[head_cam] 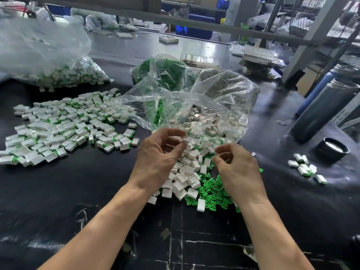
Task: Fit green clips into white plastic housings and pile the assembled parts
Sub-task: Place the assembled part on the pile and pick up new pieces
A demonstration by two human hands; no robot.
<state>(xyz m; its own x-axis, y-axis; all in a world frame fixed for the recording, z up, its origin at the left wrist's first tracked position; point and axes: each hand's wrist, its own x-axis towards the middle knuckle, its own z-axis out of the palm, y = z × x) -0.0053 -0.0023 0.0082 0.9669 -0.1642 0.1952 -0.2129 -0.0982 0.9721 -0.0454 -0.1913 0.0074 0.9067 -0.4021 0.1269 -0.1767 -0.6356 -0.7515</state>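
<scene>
Broadly, the scene is carried by a dark, glossy worktable (97,191) scuffed with white marks near its front edge. At its far left a large clear plastic bag (44,53) is seen, filled at the bottom with white-and-green assembled parts. Below it, a wide pile of assembled white housings with green edges (64,127) is spread flat across the table's left side. At the centre an open, crumpled clear plastic bag (194,98) is slumped, white plastic housings (187,170) spilling from its mouth toward the person, with a bag of green pieces (165,69) lying behind it. Just beside and partly under the housings, loose bright green clips (212,193) are heaped. Two dark cylindrical flasks (321,112) are stood at the right, a black round lid (333,151) near them, and a small cluster of assembled parts (304,168) beside that. Over the loose heap both bare hands are held — the left hand (157,154) with fingers curled, one small white housing (185,141) pinched at the fingertips; the right hand (237,166) with thumb and fingers drawn together, though what is pinched, if anything, cannot be told.
</scene>
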